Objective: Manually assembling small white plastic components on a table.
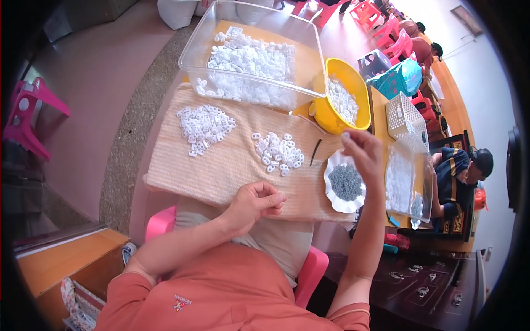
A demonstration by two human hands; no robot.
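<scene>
A pink stool (30, 113) stands on the floor at far left, well apart from the worktop (149, 204). A beige woven mat (232, 165) covers the worktop and carries two loose heaps of small white plastic pieces: a larger left heap (204, 128) and a smaller middle heap (279, 152). Behind the mat sits a clear plastic tub (251, 52) with many more of the same white pieces inside. The person, in an orange shirt and seated on a pink chair (312, 270), holds the left hand (255, 203) low over the mat's near edge, fingers curled and pressed together against the thumb; what they pinch, if anything, is too small to tell. A thin dark stick (315, 152) lies on the mat between the middle heap and a white scalloped dish (331, 190) filled with small grey metal parts (346, 182). The right hand (361, 149) is raised just above that dish, fingertips pinched on something tiny that cannot be made out. Just behind it stands a yellow bowl (359, 94) with pale pieces inside. To the right, a white basket (406, 118) and a clear tray (400, 182) sit on the worktop, and another person (461, 174) in a dark cap sits at the far edge.
</scene>
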